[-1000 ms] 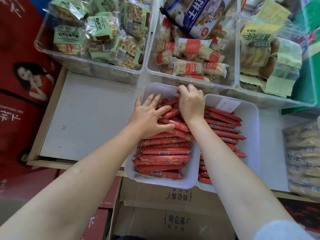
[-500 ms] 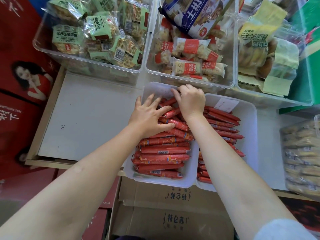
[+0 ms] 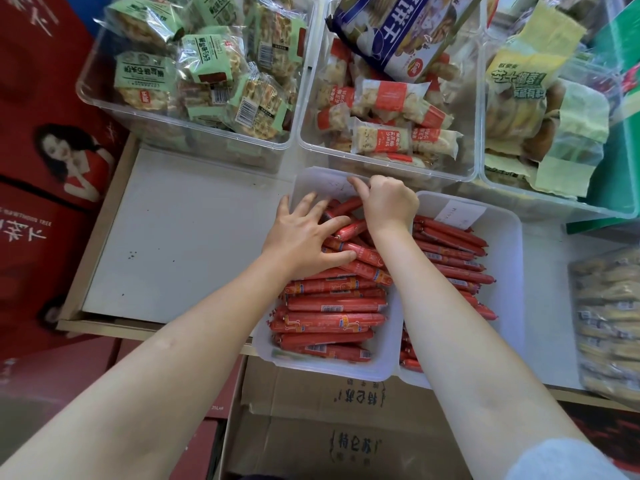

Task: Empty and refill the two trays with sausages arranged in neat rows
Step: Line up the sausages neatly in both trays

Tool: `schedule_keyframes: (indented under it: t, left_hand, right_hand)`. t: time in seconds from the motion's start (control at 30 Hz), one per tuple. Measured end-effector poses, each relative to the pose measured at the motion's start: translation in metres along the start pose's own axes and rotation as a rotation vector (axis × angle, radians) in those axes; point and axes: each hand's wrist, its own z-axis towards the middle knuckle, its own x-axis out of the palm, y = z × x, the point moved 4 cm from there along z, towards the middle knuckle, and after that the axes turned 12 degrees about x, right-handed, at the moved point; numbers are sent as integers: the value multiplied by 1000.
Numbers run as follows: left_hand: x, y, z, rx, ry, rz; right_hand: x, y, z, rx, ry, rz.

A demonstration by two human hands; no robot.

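Two white trays stand side by side on a white shelf (image 3: pixel 180 237), their long walls touching; the left tray (image 3: pixel 389 344) is almost full of red sausages (image 3: pixel 332 304), and those at its near end lie in a neat row across the tray, while the ones at the far end lie crossed and tilted. The left hand (image 3: pixel 304 237) rests flat on this loose far pile, its fingers spread and nearly straight, the thumb pressing on one sausage; it grips nothing. The right hand (image 3: pixel 388 202) is at the far end of the same tray, its fingers curled downward over the sausages there; whether it holds one I cannot tell, because the back of the hand hides the fingertips. The right tray (image 3: pixel 509 271) holds more sausages (image 3: pixel 453 258), laid slanted along its left side, partly under the right forearm; a small paper label (image 3: pixel 460 213) lies in its far part. Behind the trays stand clear bins of wrapped snacks (image 3: pixel 207 74); below the shelf is a cardboard box (image 3: pixel 346 427).
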Motion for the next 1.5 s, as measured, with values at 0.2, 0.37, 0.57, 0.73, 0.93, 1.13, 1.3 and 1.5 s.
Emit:
schedule_keyframes:
  t: [0.2, 0.37, 0.57, 0.73, 0.93, 1.13, 1.3, 1.5]
  left_hand:
    - [0, 1, 0, 4, -8, 8]
    - [0, 2, -1, -2, -29, 6]
    - [-6, -5, -6, -12, -170, 10]
    - [-6, -81, -4, 113, -360, -63]
    - [18, -144, 33, -147, -159, -92]
    - [23, -149, 43, -252, -215, -206]
    - [21, -152, 41, -267, -245, -203]
    - [19, -153, 42, -284, -258, -200]
  right_hand:
    - [-7, 0, 8, 31, 108, -52]
    - [-19, -26, -3, 71, 138, 228]
    - [-37, -101, -47, 179, 24, 436]
    - [-23, -169, -72, 263, 59, 390]
    - [-22, -213, -57, 417, 193, 628]
    - [0, -229, -18, 582, 343, 855]
    - [15, -225, 0, 637, 378, 1046]
    - [0, -219, 12, 434, 322, 883]
